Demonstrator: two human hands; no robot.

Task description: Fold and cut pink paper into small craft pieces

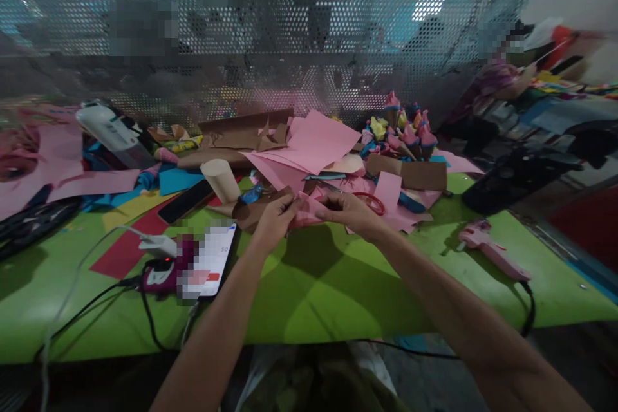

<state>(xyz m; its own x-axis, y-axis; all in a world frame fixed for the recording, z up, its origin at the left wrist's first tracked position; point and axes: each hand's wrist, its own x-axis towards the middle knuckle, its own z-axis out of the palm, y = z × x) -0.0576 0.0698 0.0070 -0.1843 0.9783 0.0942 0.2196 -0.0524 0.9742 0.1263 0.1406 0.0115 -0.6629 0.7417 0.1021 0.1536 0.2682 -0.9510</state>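
My left hand [276, 217] and my right hand [348, 212] meet above the green table [318, 290], and both pinch a small piece of pink paper [309, 211] between them. The fingers of each hand are closed on its edges. Just behind the hands lie red-handled scissors [374, 203], brown paper scraps [258, 209] and a stack of pink sheets [309, 145]. A brown paper cone [221, 179] lies to the left of my left hand.
A lit phone [212, 261] with cables lies front left beside a black phone [186, 201]. A pink glue gun [490, 248] rests at the right. Finished paper cones [403, 129] cluster at the back. A perforated metal screen [309, 32] closes the far side.
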